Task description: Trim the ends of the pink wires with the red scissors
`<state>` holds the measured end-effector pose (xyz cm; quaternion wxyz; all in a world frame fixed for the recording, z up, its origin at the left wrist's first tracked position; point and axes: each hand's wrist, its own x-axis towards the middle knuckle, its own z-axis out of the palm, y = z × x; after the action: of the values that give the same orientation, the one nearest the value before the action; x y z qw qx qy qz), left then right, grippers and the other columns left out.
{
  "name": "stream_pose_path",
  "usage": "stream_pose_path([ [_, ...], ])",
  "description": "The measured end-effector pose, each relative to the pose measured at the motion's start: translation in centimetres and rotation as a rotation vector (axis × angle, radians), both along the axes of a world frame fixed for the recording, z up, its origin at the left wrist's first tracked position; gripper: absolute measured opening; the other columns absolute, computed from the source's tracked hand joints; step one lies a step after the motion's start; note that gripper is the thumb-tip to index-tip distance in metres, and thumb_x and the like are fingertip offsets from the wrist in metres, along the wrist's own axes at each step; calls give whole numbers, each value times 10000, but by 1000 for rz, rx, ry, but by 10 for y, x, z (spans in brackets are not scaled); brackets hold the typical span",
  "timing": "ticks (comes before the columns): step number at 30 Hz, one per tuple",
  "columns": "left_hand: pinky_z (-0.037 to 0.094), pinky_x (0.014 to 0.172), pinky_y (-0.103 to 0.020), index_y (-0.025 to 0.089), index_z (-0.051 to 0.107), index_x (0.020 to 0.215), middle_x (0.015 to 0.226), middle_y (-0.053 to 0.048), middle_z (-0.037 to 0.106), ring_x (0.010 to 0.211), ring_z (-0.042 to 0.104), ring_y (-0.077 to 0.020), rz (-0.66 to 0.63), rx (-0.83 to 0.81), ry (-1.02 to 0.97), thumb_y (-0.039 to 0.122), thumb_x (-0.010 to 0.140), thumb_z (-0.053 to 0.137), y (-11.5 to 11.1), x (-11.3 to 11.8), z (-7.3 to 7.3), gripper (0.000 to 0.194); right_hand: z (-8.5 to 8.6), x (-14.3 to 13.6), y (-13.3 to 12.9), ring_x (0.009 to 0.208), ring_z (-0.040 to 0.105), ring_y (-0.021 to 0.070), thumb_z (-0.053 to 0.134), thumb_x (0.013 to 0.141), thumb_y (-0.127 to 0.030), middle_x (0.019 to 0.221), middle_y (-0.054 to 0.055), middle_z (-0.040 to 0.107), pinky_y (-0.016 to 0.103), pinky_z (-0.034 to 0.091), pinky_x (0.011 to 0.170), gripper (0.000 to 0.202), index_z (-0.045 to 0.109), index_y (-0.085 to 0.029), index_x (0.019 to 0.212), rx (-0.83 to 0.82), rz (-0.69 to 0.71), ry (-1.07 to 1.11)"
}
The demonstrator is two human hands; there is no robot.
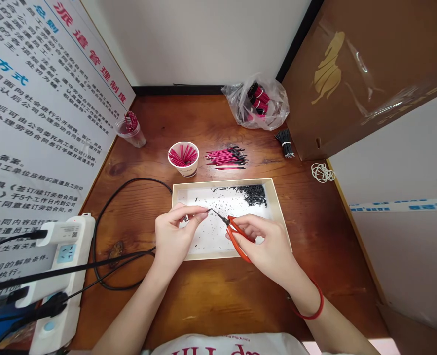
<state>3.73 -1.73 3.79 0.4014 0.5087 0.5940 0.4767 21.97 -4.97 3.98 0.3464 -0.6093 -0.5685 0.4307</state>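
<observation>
Above a shallow white box (177, 222), my left hand (174, 236) pinches a thin short black piece (208, 210) between thumb and forefinger; most of it is hidden by the fingers. My right hand (266, 241) is wrapped round orange-handled scissors (236, 241) with slim pointed dark blades. The blade tips come right up to the end of the black piece; whether they touch it I cannot tell. A heap of short black pieces (255, 195) lies in the box's far right corner, and tiny bits are scattered over its floor.
Behind the box stand a paper cup (187, 170) of red wires and a pile of red-and-black wires (226, 158). Farther out are a plastic cup (135, 135), a plastic bag (236, 106), a black wire bundle (285, 144) and white bands (322, 173). A power strip (81, 246) and black cable (103, 212) lie left.
</observation>
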Motion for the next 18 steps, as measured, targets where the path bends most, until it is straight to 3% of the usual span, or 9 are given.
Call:
stream_pose_path([
  [18, 499, 601, -232, 267, 823, 709, 651, 5, 752, 601, 607, -119, -5, 8, 5, 167, 682, 767, 1, 0, 1, 117, 4, -1, 2, 527, 557, 124, 679, 777, -264, 658, 12, 682, 250, 457, 501, 83, 697, -186, 797, 17, 15, -49],
])
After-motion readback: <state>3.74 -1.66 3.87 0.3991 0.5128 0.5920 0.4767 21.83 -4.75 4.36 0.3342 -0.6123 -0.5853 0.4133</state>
